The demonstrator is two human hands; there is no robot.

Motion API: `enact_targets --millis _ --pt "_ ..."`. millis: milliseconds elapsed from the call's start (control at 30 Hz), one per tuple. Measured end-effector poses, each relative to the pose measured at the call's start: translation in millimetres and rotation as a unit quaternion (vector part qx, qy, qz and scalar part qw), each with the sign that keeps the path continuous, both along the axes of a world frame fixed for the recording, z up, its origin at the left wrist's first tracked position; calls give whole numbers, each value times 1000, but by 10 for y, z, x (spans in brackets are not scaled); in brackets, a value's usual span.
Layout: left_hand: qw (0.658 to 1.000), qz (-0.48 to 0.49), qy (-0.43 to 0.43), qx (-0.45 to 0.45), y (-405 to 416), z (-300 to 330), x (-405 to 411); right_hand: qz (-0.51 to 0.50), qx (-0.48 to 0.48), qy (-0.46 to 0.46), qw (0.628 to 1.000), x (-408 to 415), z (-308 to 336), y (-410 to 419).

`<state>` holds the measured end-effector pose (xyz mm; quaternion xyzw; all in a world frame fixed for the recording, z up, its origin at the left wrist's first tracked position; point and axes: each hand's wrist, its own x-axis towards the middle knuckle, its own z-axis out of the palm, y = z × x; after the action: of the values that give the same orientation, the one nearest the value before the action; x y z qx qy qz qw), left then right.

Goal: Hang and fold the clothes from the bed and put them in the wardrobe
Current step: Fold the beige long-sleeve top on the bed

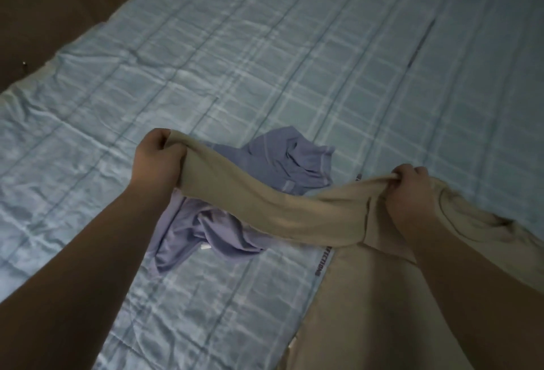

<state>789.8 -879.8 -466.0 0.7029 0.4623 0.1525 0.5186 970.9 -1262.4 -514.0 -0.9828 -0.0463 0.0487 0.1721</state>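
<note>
- My left hand and right hand each have a closed grip on the beige garment, stretched between them above the bed.
- A crumpled lilac garment lies on the bed directly beneath, partly hidden by the beige cloth.

A bed fills nearly the whole view, covered with a pale blue sheet checked in lighter lines and creased in places, most of all near its left edge. Beyond the bed's left edge and far left corner lies a brown floor. The light is dim, and the far right corner falls into deep shadow.
</note>
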Motion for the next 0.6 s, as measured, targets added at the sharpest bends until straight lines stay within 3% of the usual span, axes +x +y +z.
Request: enact_targets --millis 100,233,367,433,533,600 --pt "999 0 15 46 95 60 176 -35 32 -31 998 242 147 43" --pt "991 -55 66 105 249 5 402 -69 42 2 997 502 54 19" --pt "982 -100 106 124 328 -150 500 -31 52 25 998 391 -182 54" --pt "980 -99 109 131 316 -152 499 12 59 -6 998 165 -192 106" --pt "978 -84 106 159 221 -33 462 145 -50 -94 984 -228 -280 134" --pt "984 -67 71 151 133 106 443 173 -114 -65 976 -443 -376 164"
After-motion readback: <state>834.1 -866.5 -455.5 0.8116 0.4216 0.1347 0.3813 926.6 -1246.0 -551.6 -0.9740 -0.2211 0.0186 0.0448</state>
